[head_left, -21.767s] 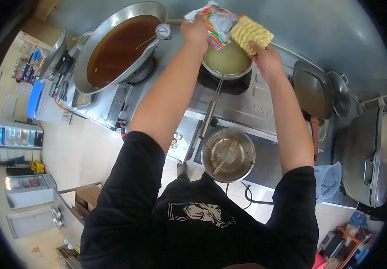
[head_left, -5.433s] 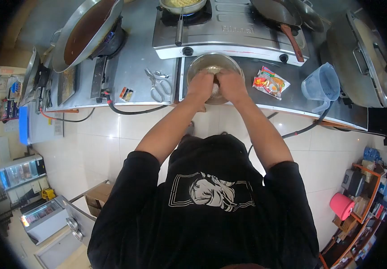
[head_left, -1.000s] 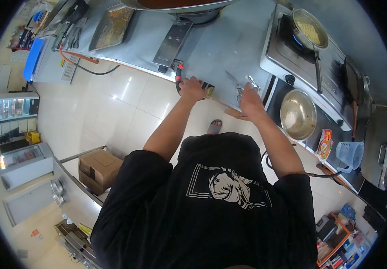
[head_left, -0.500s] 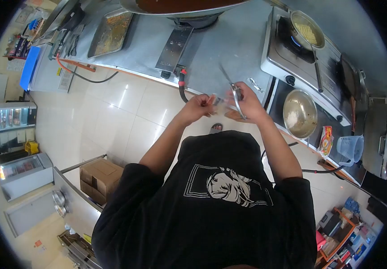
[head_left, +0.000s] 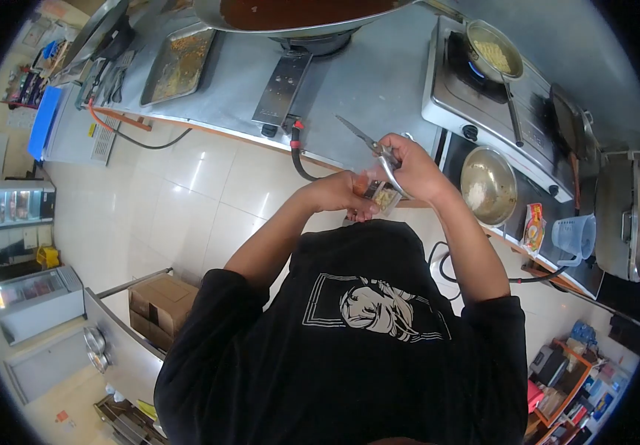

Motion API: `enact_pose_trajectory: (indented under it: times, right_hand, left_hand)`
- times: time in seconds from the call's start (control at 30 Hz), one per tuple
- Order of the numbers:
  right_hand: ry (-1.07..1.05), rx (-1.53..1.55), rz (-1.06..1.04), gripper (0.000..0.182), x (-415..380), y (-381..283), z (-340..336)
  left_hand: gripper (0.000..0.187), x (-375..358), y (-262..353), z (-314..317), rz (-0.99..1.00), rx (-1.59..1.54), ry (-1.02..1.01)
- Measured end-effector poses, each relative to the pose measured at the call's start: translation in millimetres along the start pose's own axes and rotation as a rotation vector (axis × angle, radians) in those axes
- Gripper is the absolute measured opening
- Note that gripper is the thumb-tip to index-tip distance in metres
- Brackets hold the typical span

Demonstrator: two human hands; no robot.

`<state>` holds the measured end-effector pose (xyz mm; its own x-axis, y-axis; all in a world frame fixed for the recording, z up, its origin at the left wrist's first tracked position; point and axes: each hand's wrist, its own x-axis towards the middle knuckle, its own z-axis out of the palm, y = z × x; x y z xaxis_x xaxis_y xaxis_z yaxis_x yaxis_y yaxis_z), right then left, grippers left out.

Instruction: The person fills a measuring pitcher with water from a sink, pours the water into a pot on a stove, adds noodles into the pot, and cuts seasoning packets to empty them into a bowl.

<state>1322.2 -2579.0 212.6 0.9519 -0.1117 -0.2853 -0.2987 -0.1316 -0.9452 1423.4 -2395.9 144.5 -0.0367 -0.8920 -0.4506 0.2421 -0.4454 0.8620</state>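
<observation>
My right hand (head_left: 413,172) grips a pair of metal scissors (head_left: 363,134), whose blades point up and left over the edge of the steel counter (head_left: 364,81). In my left hand (head_left: 337,194) is a small clear packet (head_left: 386,197) with yellowish bits inside. Its fingers pinch the packet near my shirt, and the right hand is right beside it with the scissor handles over the packet's upper end. Part of the packet is hidden by fingers.
A pan of noodles (head_left: 492,53) sits over a blue flame on the gas stove (head_left: 446,89). Below are a metal bowl (head_left: 487,185), a noodle wrapper (head_left: 533,228) and a plastic jug (head_left: 574,236). A large wok (head_left: 297,28) and a baking tray (head_left: 179,67) stand at the back.
Both hands have come closer together, the left moving right and slightly down with the packet. The packet's yellowish contents show more clearly now. The scissors remain in my right hand.
</observation>
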Motion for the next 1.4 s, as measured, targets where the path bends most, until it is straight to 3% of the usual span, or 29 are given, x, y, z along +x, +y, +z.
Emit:
enact_pose_trajectory:
  times: [0.3, 0.4, 0.47, 0.5, 0.6, 0.67, 0.8, 1.03, 1.13, 1.37, 1.4]
  right_hand:
    - [0.031, -0.043, -0.04, 0.024, -10.2, 0.3, -0.1]
    - [0.029, 0.078, -0.087, 0.022, -14.7, 5.3, -7.7]
    - [0.029, -0.131, -0.064, 0.023, -16.1, -7.3, -9.4]
    - [0.028, -0.235, -0.052, 0.023, -15.8, -12.0, -8.9]
    - [0.051, -0.11, -0.01, 0.024, -9.7, -10.8, -5.8]
    - [0.049, -0.192, -0.019, 0.026, -11.6, -6.1, -17.7]
    - [0.02, -0.039, 0.004, 0.028, -20.4, -0.5, -32.6]
    - [0.105, -0.065, -0.055, 0.036, -23.4, -10.8, -36.3]
    - [0.242, -0.324, -0.091, 0.044, -43.6, -22.5, -51.0]
    - [0.15, -0.789, 0.208, 0.067, -93.8, -54.8, -71.0]
    - [0.13, -0.809, 0.171, 0.066, -96.6, -56.7, -70.2]
  left_hand:
    - [0.021, 13.2, 7.1, 12.1, -0.041, 0.168, -0.052]
    - [0.021, 15.8, 8.2, 12.1, -0.05, 0.191, -0.058]
    - [0.022, 17.0, 10.6, 13.7, -0.069, 0.264, -0.065]
    - [0.022, 18.5, 9.7, 15.6, -0.035, 0.215, -0.059]
    - [0.022, 20.3, 11.7, 16.8, 0.031, 0.081, -0.052]
    - [0.022, 13.5, 19.5, 11.9, 0.022, -0.005, -0.065]
    - [0.022, 11.0, 19.0, 3.4, 0.014, -0.006, -0.014]
    - [0.021, 13.8, 27.1, 1.0, 0.101, -0.053, 0.019]
    - [0.022, 13.3, 31.8, -2.9, 0.122, -0.038, 0.056]
    - [0.022, 8.3, 48.4, -19.1, 0.218, 0.135, 0.133]
    - [0.021, 8.5, 51.6, -20.1, 0.204, 0.162, 0.126]
